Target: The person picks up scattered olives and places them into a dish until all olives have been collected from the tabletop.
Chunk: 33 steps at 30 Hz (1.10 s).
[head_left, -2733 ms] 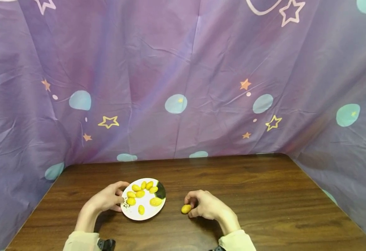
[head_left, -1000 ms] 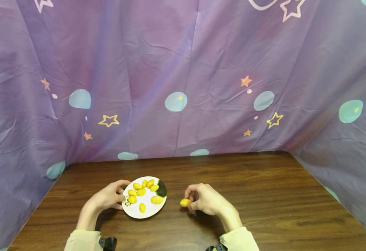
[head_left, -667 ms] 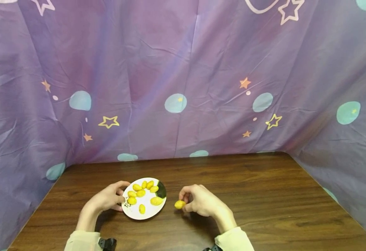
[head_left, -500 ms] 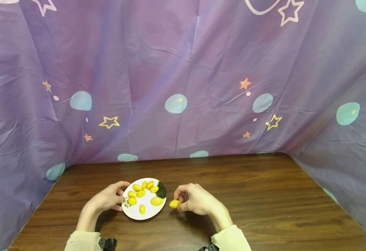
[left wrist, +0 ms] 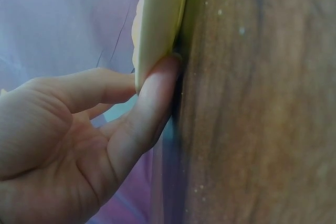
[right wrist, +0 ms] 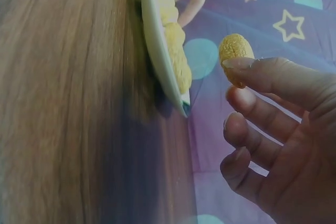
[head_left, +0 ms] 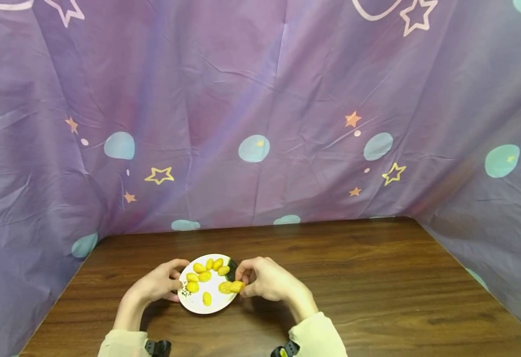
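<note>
A white plate (head_left: 215,303) with a dark green patch on its right side stands on the table, bearing several small yellow oval fruits (head_left: 206,298). At its left edge my left hand (head_left: 153,286) grips the rim; in the left wrist view, fingers (left wrist: 152,90) lie along the plate's edge and underside. My right hand (head_left: 271,281) pinches one more yellow oval fruit (right wrist: 234,56) between thumb and forefinger, its skin rough and pitted. That fruit hangs over the plate's right rim. In the right wrist view the other fingers of this hand are loosely bent, holding nothing.
A brown wood-grain table (head_left: 354,287) carries the plate. Behind it and at both sides hangs a purple cloth (head_left: 206,124) printed with stars and blue dots. Dark wrist straps (head_left: 158,348) sit at both cuffs.
My right hand has lifted its yellow fruit from the table and moved left, up to the plate's right rim. My left hand has kept its grip on the plate.
</note>
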Available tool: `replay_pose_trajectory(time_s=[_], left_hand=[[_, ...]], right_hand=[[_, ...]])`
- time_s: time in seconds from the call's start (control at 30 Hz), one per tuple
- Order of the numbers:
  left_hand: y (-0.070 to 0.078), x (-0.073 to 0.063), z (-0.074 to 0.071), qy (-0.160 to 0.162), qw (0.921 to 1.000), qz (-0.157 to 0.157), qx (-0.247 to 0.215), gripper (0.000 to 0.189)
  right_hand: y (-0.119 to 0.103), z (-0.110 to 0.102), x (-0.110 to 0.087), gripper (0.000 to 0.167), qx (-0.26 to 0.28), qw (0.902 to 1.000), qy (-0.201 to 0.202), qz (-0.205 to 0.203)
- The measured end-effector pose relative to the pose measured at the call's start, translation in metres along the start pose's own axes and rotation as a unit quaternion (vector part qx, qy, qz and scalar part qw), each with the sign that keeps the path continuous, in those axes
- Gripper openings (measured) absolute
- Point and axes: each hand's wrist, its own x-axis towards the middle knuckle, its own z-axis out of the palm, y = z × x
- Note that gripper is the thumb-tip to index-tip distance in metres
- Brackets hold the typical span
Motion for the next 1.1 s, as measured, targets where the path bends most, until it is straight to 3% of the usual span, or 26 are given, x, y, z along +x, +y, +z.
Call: replay_pose_trajectory(time_s=[0.6,1.1], left_hand=[[0.002,-0.002,0.0,-0.008,0.9999,-0.002,-0.012,0.06],[0.0,0.0,-0.001,-0.007,0.9999,-0.01,-0.008,0.059]], right_hand=[[-0.011,0.026,0.036,0.024,-0.034,0.9984,0.003,-0.045],[-0.014,0.037,0.062,0.021,-0.054,0.9979,0.028,-0.02]])
